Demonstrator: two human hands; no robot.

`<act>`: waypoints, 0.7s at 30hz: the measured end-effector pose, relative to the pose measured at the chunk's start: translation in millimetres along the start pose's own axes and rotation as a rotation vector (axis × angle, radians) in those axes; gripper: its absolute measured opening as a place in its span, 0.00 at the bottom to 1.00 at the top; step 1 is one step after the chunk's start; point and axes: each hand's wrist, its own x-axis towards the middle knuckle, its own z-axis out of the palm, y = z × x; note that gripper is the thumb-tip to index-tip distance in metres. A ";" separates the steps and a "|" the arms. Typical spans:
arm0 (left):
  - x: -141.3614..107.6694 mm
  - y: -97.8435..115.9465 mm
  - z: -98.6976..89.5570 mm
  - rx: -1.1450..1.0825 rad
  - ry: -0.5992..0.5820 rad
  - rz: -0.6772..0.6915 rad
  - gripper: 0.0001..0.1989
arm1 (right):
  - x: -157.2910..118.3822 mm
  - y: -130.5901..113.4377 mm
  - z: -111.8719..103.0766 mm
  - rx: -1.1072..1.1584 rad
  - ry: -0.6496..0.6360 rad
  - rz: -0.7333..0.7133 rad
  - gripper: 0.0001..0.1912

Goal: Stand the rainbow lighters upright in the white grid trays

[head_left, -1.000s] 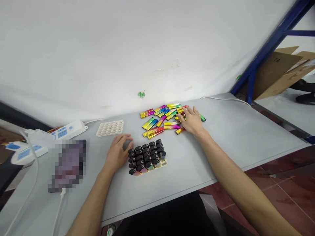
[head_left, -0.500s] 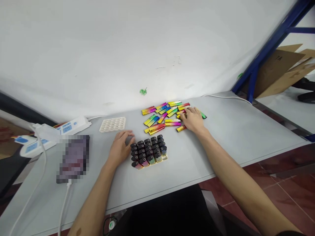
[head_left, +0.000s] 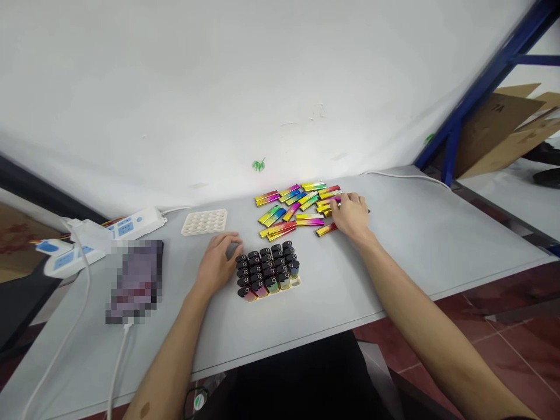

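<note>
A pale tray [head_left: 296, 283] holds rows of upright flat tubes with black tops [head_left: 268, 269], each top marked with a small ring; one slot at its front right corner is bare. My left hand [head_left: 217, 262] rests on the table at the tray's left side, its fingers stretched forward and thumb apart, near the back left tubes. Farther back, shiny gradient-coloured tubes [head_left: 280, 229] in yellow, red, purple, blue and green lie in a loose group. My right hand [head_left: 351, 214] is over the group's right end, fingers bent down around tubes there; its palm hides most of what it grips.
A second pale tray [head_left: 204, 222] with bare slots lies at the back left. Left of it are a power strip [head_left: 126, 226], a blurred phone-like device [head_left: 136, 280] and a white cable [head_left: 116, 367]. A wall [head_left: 210, 116] borders the back; a blue frame [head_left: 450, 151] and cardboard boxes [head_left: 499, 134] stand right.
The view has shifted slightly. My right hand has moved a little over the right end of the group, covering the green tube that stuck out there. My left hand stays beside the tray.
</note>
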 end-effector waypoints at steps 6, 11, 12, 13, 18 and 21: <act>-1.2 -0.4 0.2 0.015 0.002 0.012 0.08 | 3.9 5.1 -7.1 0.051 0.106 0.086 0.22; -1.3 -0.6 0.1 0.016 0.002 0.014 0.08 | 5.8 5.8 -9.4 0.065 0.144 0.082 0.21; -1.3 -0.7 0.0 0.015 0.001 0.016 0.08 | 5.8 5.3 -9.5 0.066 0.151 0.079 0.20; -1.3 -0.7 0.0 0.014 0.000 0.018 0.08 | 5.6 4.7 -9.5 0.068 0.157 0.076 0.20; -1.1 0.3 -0.5 0.018 0.000 0.005 0.09 | 4.0 1.0 -10.1 0.087 0.165 0.058 0.19; -1.0 1.8 -0.9 0.017 0.001 -0.003 0.09 | 2.5 -1.5 -10.7 0.096 0.145 0.040 0.19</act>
